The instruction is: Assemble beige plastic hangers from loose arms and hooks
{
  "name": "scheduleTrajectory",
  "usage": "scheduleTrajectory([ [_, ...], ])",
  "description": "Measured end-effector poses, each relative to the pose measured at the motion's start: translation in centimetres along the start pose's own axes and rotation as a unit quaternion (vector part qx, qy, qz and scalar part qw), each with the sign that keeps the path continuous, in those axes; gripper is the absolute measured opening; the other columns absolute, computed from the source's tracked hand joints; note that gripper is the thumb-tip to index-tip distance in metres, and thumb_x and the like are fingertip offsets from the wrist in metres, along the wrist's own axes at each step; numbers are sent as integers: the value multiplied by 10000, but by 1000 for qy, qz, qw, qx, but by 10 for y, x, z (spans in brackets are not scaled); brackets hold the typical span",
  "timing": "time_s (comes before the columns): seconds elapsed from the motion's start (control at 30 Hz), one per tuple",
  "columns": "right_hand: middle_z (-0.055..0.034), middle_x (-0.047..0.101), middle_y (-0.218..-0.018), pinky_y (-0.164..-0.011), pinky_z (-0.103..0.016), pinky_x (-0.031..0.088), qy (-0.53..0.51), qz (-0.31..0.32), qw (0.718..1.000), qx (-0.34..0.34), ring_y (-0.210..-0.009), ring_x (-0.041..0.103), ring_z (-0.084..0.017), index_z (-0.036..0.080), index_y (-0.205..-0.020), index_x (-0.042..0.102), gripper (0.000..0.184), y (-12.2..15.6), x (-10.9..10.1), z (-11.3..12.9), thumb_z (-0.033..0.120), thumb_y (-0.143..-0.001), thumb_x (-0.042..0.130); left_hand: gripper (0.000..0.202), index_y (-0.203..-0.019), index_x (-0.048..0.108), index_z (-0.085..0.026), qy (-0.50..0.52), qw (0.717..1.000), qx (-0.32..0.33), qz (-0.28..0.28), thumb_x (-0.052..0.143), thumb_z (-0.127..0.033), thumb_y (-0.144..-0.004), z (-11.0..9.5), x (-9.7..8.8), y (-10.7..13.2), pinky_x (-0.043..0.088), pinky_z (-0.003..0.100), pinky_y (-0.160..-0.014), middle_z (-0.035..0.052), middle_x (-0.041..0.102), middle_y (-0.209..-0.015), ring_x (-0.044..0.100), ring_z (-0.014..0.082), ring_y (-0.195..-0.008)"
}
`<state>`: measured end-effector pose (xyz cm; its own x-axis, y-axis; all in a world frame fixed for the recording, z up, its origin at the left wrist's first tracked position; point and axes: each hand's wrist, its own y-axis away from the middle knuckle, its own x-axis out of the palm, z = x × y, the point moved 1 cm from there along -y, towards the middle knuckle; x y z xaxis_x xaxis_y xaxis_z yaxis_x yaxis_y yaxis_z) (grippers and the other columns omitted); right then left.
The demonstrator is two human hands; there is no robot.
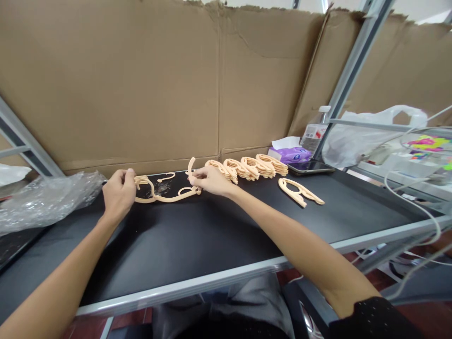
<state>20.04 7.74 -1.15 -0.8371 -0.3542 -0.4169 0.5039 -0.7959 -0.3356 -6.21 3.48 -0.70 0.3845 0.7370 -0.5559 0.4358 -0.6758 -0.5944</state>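
Observation:
A beige folding clothes hanger [169, 198] is spread out low over the black table, between my two hands. My left hand [120, 193] is closed around its left end, and the fingers hide that part. At the other end, my right hand [212, 181] pinches a curved beige hanger hook [191, 165] that sticks up above the fingertips. The hanger's right end lies just under these fingers; whether hook and hanger are joined there is hidden. Behind the hanger a loose hook [170, 176] rests on the table.
Several stacks of folded hangers [249, 168] stand in a row at the back right. A single folded hanger [299, 192] lies in front of them. Beyond are a purple tissue pack [291, 154], a phone [310, 166] and a bottle [313, 134]. Clear plastic wrap [52, 197] covers the left side.

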Motion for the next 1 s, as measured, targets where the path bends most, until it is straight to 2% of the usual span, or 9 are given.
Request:
scheduleTrajectory([
  [0.07,-22,631,-663,-570,-222,467,-67,-17,997,30,-576,574,-96,107,-834,660,77,0,1,3,130,-827,587,368,-928,669,-191,-14,999,-7,43,449,-483,-888,3,3,-1,448,313,-781,56,712,-878,638,227,-859],
  [0.23,-27,649,-653,-538,-204,496,-166,-60,982,67,-572,609,-100,124,-764,622,53,-1,0,12,78,-788,632,461,-1056,660,-224,-89,981,28,169,528,-592,-811,11,17,1,465,353,-772,74,717,-935,657,283,-893],
  [0.33,-41,665,-661,-483,-187,443,-185,-75,978,68,-563,602,-98,128,-713,629,109,-1,-4,15,183,-788,687,504,-1096,654,-227,-104,972,41,207,534,-610,-791,14,20,1,465,352,-762,76,721,-948,663,290,-895],
  [0.4,-52,668,-644,-492,-202,444,-202,-61,975,73,-556,600,-107,128,-686,649,265,0,-10,16,355,-820,682,528,-1101,659,-224,-108,970,44,212,531,-623,-779,14,20,1,466,347,-754,75,721,-943,664,291,-897],
  [0.53,-85,673,-608,-575,-263,492,-221,39,969,104,-585,637,-155,124,-713,718,665,6,-32,20,723,-849,464,560,-1071,677,-216,-96,967,55,228,550,-654,-745,7,17,4,471,330,-750,55,716,-852,663,270,-844],
  [0.63,-122,717,-703,-593,-276,499,-208,131,962,117,-641,665,-178,118,-747,749,806,11,-49,22,808,-838,341,547,-1046,681,-217,-90,964,62,241,562,-652,-738,4,16,6,469,313,-744,37,713,-823,658,254,-816],
  [0.73,-145,723,-701,-581,-278,505,-158,175,962,140,-615,664,-179,108,-685,741,873,14,-56,22,844,-821,291,540,-1061,677,-229,-89,960,67,258,574,-648,-735,6,18,6,463,304,-751,32,723,-876,661,251,-850],
  [0.87,-129,720,-651,-500,-232,472,4,239,956,172,-551,657,-153,94,-695,732,727,15,-50,23,783,-779,515,581,-1108,677,-267,-104,953,79,273,571,-687,-720,13,23,3,457,312,-756,24,732,-954,663,265,-903],
  [1.0,-97,727,-653,-395,-188,331,147,332,910,201,-529,669,-139,90,-817,729,472,15,-42,25,555,-815,650,544,-1090,698,-249,-110,955,77,265,462,-642,-799,17,25,1,460,315,-735,35,728,-879,665,261,-858],
])
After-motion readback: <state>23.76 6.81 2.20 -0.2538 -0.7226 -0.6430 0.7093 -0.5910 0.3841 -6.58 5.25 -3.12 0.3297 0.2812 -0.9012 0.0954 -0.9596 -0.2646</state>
